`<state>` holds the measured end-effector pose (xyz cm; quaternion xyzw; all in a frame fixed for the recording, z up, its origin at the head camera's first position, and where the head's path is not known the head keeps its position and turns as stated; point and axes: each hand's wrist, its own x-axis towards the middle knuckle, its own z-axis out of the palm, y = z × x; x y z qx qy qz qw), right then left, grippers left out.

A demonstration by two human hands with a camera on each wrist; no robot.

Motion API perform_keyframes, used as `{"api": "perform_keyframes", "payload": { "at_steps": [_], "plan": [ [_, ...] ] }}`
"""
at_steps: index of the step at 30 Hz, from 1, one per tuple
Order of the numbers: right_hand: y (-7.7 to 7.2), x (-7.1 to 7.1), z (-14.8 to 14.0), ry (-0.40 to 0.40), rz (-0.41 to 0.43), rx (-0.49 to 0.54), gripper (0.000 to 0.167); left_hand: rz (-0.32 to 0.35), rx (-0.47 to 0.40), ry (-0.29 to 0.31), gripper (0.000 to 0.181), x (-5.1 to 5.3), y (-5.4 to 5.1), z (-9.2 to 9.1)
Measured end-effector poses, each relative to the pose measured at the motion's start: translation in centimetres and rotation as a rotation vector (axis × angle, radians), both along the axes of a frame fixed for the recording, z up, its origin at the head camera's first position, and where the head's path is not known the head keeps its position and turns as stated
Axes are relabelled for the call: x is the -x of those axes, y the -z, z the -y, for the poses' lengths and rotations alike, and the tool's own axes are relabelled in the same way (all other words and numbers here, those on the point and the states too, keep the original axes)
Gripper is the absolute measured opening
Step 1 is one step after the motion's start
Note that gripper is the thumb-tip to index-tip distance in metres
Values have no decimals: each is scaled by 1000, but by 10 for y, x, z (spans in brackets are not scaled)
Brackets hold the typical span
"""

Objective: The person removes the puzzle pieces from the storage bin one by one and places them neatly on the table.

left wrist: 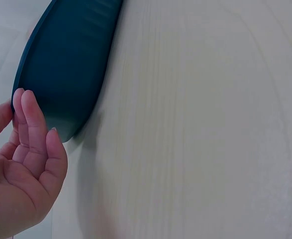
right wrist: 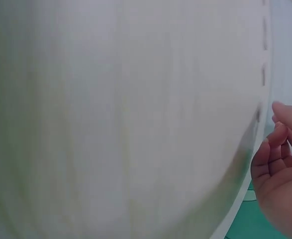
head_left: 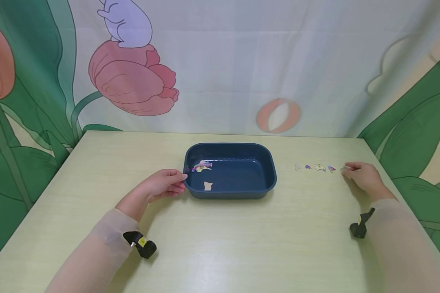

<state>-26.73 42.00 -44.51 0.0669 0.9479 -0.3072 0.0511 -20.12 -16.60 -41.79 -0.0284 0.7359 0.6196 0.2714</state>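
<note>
Curtain printed with large leaves, flowers and a pale animal hangs beyond the fingers. Pale table spreads beneath them, reaching past the fingertips to the cloth. Sheer beige sleeves run back from the fingers toward the person. Dark blue basin stands on the table just at the left fingertips and well apart from the right ones. The left hand pinches its near-left rim, thumb on the upper edge and the other fingers bent against the outside. The right hand has its thumb and forefinger drawn close together over a small pale piece; whether they grip it, I cannot tell. Black cameras sit at the wrists, behind the fingers. A cluster of colourful cut-outs lies inside the basin, near the left thumb, and a plain cream scrap lies nearer the person. To the left of the right fingertips runs a row: purple-pink piece nearest, then cream-and-dark piece, small purple piece and, farthest, faint whitish piece.
</note>
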Motion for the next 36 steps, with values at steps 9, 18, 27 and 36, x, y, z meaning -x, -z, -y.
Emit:
{"api": "perform_keyframes", "payload": {
  "at_steps": [9, 18, 27, 36],
  "plan": [
    [-30, 1, 45, -24, -17, 192, 63, 5, 11, -10, 22, 0, -2, 1],
    [-44, 2, 105, -56, -25, 385, 63, -1, 6, -5, 23, 1, 1, 0],
    [-52, -5, 157, -172, -33, 442, 56, 2, 3, -1, 22, 1, 0, -1],
    [-60, -12, 212, -329, -21, 590, 46, -8, -13, 12, 22, -1, -1, 0]
  ]
}}
